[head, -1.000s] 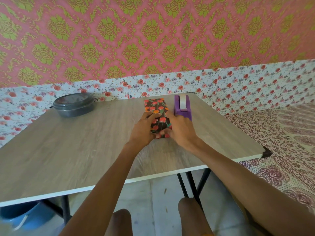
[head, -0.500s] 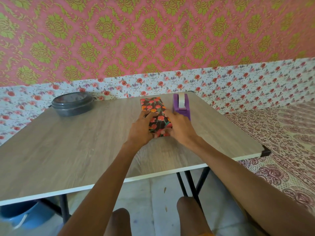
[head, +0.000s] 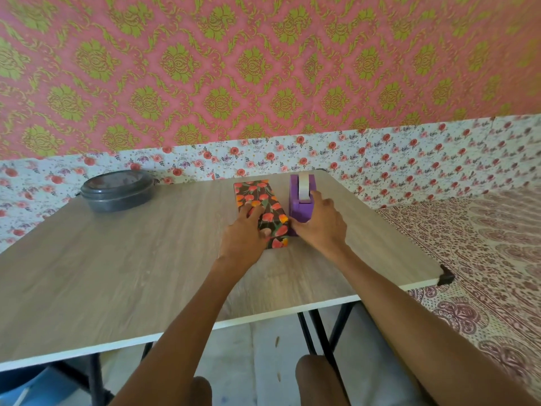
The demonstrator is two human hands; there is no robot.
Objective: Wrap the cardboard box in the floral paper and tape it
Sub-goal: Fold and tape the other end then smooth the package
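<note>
The box (head: 257,197), covered in dark paper with red and orange flowers, lies lengthwise on the wooden table (head: 131,259) near its far edge. My left hand (head: 244,234) rests on the box's near left part, fingers laid flat across its top. Just right of the box stands a purple tape dispenser (head: 301,197) with a white tape roll. My right hand (head: 320,222) wraps the dispenser's near end, thumb against its left side and fingers on its right side and top.
A dark grey lidded round container (head: 117,190) sits at the table's far left. The table's right corner has a black cap (head: 445,276). A patterned bed cover (head: 483,259) lies to the right. My knees show below the table's near edge.
My right hand has left the box's near end and moved right onto the tape dispenser. The left hand stays on the box, whose far end has swung slightly left.
</note>
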